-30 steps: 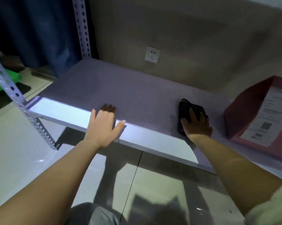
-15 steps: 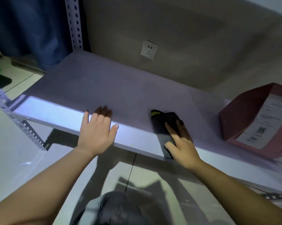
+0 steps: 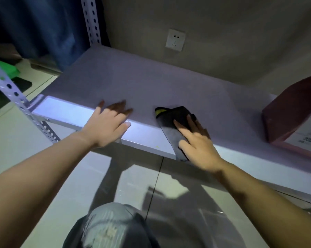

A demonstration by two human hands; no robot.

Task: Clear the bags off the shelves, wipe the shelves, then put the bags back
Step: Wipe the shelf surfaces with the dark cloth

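A pale shelf board runs from the middle left of the frame to the right edge, its front lip brightly lit, carried at the left by perforated metal uprights that rise along the upper left. Behind it a beige wall fills the upper right, and glossy floor tiles spread across the lower half. A dark blue curtain hangs in the upper left corner. At the right edge a dark red bag with a white printed label stands on the shelf, partly cut off by the frame. A person's two bare forearms reach up from the bottom corners. The left hand rests flat on the shelf's front edge at centre left, fingers straight and slightly spread, holding nothing. Just right of centre, the right hand presses with straight, spread fingers on a dark cloth, which lies on the shelf and hangs over its front lip; a yellow patch shows at the cloth's far corner. The cloth sits between the left hand and the bag, apart from both. A white wall socket sits above the shelf near top centre. A green object lies on the floor at the far left.
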